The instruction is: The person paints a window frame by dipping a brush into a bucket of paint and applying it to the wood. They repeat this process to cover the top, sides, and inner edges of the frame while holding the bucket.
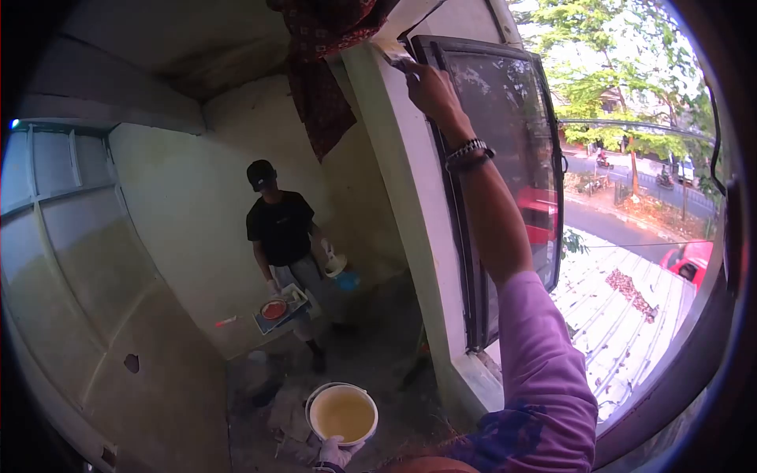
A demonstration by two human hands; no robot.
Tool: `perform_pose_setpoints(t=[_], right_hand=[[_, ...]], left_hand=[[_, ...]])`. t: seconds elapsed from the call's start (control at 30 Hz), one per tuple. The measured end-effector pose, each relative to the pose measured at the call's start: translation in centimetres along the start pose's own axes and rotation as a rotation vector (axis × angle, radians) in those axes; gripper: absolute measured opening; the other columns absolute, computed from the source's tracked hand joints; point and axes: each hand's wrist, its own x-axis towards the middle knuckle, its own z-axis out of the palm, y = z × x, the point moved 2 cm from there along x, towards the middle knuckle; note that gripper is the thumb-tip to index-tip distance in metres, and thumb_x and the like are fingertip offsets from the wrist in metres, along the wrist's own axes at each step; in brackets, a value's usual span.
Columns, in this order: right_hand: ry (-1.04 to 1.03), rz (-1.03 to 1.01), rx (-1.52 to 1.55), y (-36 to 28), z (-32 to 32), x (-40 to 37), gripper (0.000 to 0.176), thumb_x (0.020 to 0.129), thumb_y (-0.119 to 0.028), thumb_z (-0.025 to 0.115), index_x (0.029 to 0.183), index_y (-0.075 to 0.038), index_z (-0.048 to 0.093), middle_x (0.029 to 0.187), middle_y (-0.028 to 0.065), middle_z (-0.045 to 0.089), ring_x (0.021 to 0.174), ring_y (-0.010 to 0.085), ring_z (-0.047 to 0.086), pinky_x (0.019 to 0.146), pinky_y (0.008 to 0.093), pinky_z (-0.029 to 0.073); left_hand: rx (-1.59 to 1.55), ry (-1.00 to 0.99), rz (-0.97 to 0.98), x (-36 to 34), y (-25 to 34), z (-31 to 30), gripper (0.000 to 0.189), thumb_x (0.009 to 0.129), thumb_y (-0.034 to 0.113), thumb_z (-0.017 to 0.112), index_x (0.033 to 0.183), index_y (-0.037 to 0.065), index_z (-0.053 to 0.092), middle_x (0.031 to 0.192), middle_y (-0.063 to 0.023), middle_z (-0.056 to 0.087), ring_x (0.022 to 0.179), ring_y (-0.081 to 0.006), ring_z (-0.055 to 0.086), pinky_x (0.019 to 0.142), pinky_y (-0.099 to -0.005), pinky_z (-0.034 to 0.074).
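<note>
My right hand (pixel 432 93) is raised high and closed around the handle of a paintbrush (pixel 390 52). The bristles touch the upper part of the pale pillar (pixel 404 158) beside the window, just below a dark red patterned cloth (pixel 319 94). Low in the view, my left hand (pixel 341 452), in a whitish glove, grips the near side of a white bucket (pixel 371 428). Cream-yellow paint (pixel 344 414) covers the inside of the bucket, and its thin handle leans at the far rim.
A dark-framed window (pixel 505 142) stands swung outward at my right, above a sheet roof (pixel 607 339) and a street. Below me in the room, a co-worker (pixel 282 225) holds a blue tray (pixel 268 323) with a reddish round container and a small white bucket (pixel 336 265).
</note>
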Motion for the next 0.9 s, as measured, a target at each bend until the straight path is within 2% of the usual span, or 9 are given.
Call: perform_pose_setpoints(t=[0.17,0.27,0.33,0.4,0.5,0.73,0.77,0.87,0.9], right_hand=[[0.286,-0.025,0.051,-0.8,-3.2,-0.8,0.031,0.087,-0.019,0.054,0.117,-0.019,0.064,0.089,0.0256,0.064,0.083,0.0404,0.064,0.077,0.0461,0.049],[0.134,0.038,0.077,0.7,-0.9,-2.1,0.034,0.083,-0.014,0.054,0.116,-0.016,0.063,0.086,0.0268,0.063,0.085,0.0421,0.062,0.075,0.0499,0.049],[-0.005,-0.013,-0.01,1.5,1.2,-0.6,0.034,0.087,-0.018,0.054,0.12,-0.02,0.063,0.087,0.0267,0.063,0.085,0.0402,0.063,0.078,0.0457,0.049],[0.052,-0.097,-0.04,2.7,2.4,2.1,0.035,0.087,-0.018,0.053,0.121,-0.02,0.062,0.086,0.0265,0.063,0.084,0.0389,0.064,0.077,0.0459,0.048],[0.108,-0.003,0.047,1.1,-2.5,2.1,0.035,0.087,-0.018,0.052,0.121,-0.018,0.062,0.088,0.0271,0.063,0.086,0.039,0.064,0.077,0.046,0.048],[0.156,-0.09,-0.016,4.8,0.3,0.9,0.034,0.087,-0.021,0.052,0.12,-0.019,0.062,0.083,0.0261,0.063,0.077,0.0388,0.065,0.072,0.0461,0.049],[0.138,-0.087,-0.018,4.3,0.4,1.2,0.034,0.087,-0.02,0.052,0.12,-0.019,0.062,0.082,0.0256,0.064,0.076,0.0386,0.065,0.072,0.0459,0.049],[0.068,-0.059,-0.034,5.2,0.7,2.7,0.034,0.087,-0.019,0.053,0.119,-0.018,0.063,0.081,0.024,0.064,0.075,0.0379,0.065,0.072,0.0452,0.049],[-0.068,-0.066,-0.051,6.9,1.7,2.7,0.033,0.087,-0.017,0.053,0.118,-0.017,0.063,0.08,0.0246,0.064,0.073,0.0363,0.065,0.07,0.0433,0.05]], left_hand=[[-0.004,-0.015,-0.028,2.7,-0.3,-3.0,0.063,0.08,0.0,0.043,0.139,0.006,0.022,0.14,-0.0251,0.03,0.124,-0.049,0.038,0.093,-0.0687,0.039],[0.012,-0.008,-0.022,2.6,0.0,-2.4,0.06,0.082,0.004,0.046,0.138,0.006,0.025,0.138,-0.0244,0.034,0.122,-0.0471,0.04,0.093,-0.0659,0.041],[0.021,-0.007,-0.014,2.5,0.2,-1.9,0.059,0.083,0.006,0.048,0.138,0.006,0.027,0.136,-0.024,0.036,0.12,-0.0459,0.042,0.093,-0.064,0.042],[0.03,-0.004,-0.007,2.6,0.2,-1.4,0.057,0.084,0.009,0.05,0.137,0.006,0.029,0.135,-0.0235,0.038,0.119,-0.0446,0.043,0.093,-0.0622,0.043],[0.035,0.0,-0.003,2.8,0.2,-1.0,0.055,0.086,0.013,0.053,0.136,0.007,0.032,0.132,-0.0228,0.041,0.117,-0.0427,0.046,0.092,-0.0594,0.045],[0.039,-0.031,0.012,3.9,-1.2,1.1,0.052,0.09,0.022,0.061,0.134,0.008,0.038,0.127,-0.0213,0.049,0.112,-0.0383,0.051,0.092,-0.0529,0.048],[0.16,0.067,0.063,3.2,-0.7,1.9,0.046,0.092,0.018,0.056,0.133,0.007,0.039,0.123,-0.0204,0.052,0.109,-0.0387,0.053,0.092,-0.0531,0.049],[-0.071,-0.023,-0.131,7.1,-1.1,0.3,0.063,0.08,-0.003,0.041,0.14,0.005,0.021,0.141,-0.0254,0.029,0.125,-0.05,0.037,0.093,-0.0693,0.04],[-0.034,0.026,-0.124,8.2,-1.1,0.2,0.063,0.08,-0.003,0.04,0.14,0.005,0.021,0.141,-0.0256,0.029,0.125,-0.05,0.037,0.093,-0.0692,0.04]])
